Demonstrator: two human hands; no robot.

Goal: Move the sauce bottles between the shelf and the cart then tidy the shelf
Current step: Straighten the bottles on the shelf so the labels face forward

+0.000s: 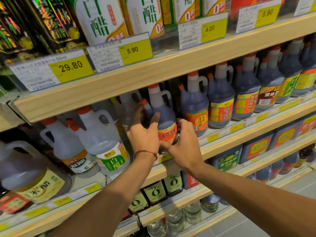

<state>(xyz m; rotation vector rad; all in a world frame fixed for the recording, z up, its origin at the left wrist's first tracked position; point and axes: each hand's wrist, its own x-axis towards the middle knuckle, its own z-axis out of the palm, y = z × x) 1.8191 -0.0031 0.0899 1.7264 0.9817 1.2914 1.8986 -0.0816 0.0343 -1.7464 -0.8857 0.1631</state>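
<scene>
As left hand (143, 136), right hand (185, 145) grip it, bottle (165, 115) upright, cap (153, 86) up

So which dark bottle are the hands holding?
The dark bottle with the orange label, at the left end of the dark row, beside the clear jugs. The left hand and right hand both grip it; the other dark bottles stand untouched.

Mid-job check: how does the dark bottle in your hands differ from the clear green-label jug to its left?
The dark bottle holds near-black liquid; the clear jug holds colourless liquid. The dark bottle's label is orange-red; the clear jug's is green and white. The left hand and right hand both grip the dark bottle; the clear jug stands untouched. Shared: red caps, moulded handles, same shelf.
</scene>
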